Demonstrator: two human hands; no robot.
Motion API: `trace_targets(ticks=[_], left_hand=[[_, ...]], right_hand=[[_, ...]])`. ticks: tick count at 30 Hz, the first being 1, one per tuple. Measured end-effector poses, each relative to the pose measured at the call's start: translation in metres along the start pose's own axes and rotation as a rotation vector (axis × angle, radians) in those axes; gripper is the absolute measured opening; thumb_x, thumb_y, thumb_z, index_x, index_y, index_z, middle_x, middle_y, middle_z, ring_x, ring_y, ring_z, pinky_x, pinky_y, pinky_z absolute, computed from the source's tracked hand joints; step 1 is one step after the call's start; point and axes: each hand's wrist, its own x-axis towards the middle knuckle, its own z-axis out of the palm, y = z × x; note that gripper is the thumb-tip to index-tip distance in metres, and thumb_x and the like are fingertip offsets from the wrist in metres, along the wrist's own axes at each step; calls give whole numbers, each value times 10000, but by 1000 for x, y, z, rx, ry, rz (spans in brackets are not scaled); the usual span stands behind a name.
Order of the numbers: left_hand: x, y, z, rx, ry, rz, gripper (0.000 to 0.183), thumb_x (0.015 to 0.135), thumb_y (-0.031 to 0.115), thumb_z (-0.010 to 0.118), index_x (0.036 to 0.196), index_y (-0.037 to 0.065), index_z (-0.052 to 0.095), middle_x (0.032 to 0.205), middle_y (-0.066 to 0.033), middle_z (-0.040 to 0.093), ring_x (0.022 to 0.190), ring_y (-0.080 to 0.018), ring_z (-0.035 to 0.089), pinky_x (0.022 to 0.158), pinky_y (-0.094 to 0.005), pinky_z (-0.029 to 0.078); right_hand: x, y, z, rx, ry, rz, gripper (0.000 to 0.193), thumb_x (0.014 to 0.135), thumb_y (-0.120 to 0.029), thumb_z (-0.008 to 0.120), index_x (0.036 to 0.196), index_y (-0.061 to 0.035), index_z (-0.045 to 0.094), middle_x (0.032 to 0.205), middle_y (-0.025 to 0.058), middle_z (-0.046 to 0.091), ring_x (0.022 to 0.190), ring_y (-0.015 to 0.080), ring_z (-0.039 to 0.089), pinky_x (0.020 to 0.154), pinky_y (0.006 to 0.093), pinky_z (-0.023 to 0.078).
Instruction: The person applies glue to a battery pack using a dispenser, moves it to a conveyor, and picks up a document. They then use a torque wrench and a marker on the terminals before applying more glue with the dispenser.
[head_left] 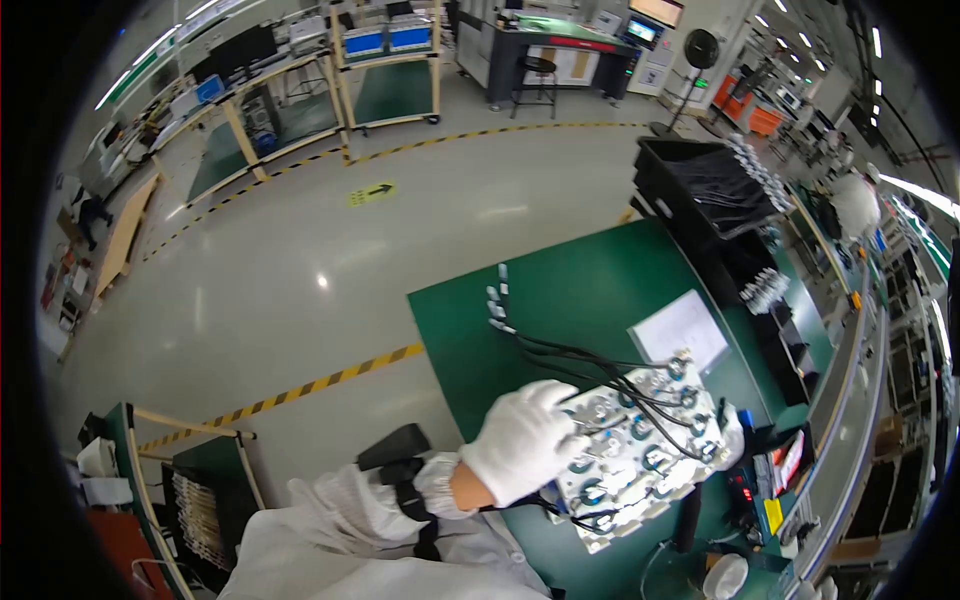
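My left hand (525, 440), in a white glove, reaches in from the lower left over the left edge of a pale fixture plate (630, 480). Its fingers are bent in against the plate's metal fittings. What they pinch is hidden, though a dark cable runs close to the fingertips. Several round metal fittings stand in rows on the plate. Black cables (570, 352) cross it and trail to the far left, their silvery connector ends (498, 308) lying on the green table (560, 270). My right hand is not recognisable; a white patch at the plate's right edge is unclear.
A white sheet (680, 330) lies behind the plate. Black bins (660, 180) with bundled cables stand at the far right. Nearer are a black handle (688, 518), a device with a red display (741, 488) and a white cup (725, 577). A shelf cart (135, 480) stands left.
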Motion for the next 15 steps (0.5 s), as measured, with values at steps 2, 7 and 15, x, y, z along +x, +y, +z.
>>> trace_targets(ticks=[2, 7, 15], left_hand=[[1, 2, 5, -68, -17, -13, 211, 746, 230, 685, 694, 28, 660, 1148, -153, 584, 1051, -305, 568, 858, -388, 475], [-5, 2, 12, -185, 186, 104, 162, 697, 142, 708, 728, 4, 628, 1109, -155, 576, 995, -318, 587, 814, -409, 499], [-18, -6, 17, -138, 301, 121, 209, 615, 108, 764, 793, 66, 664, 1109, -141, 565, 989, -325, 577, 784, -412, 493]], right_hand=[[-13, -14, 17, 44, 46, -91, 247, 874, -280, 575, 986, -60, 579, 904, 102, 605, 859, 229, 587, 756, 373, 472], [-47, -59, 62, 76, 49, -272, 348, 898, -386, 541, 1041, -68, 534, 931, 103, 584, 912, 219, 577, 821, 359, 457], [-112, -58, 184, 939, -632, -191, 494, 690, -146, 778, 1049, -153, 438, 948, 41, 477, 943, 221, 445, 835, 419, 388]])
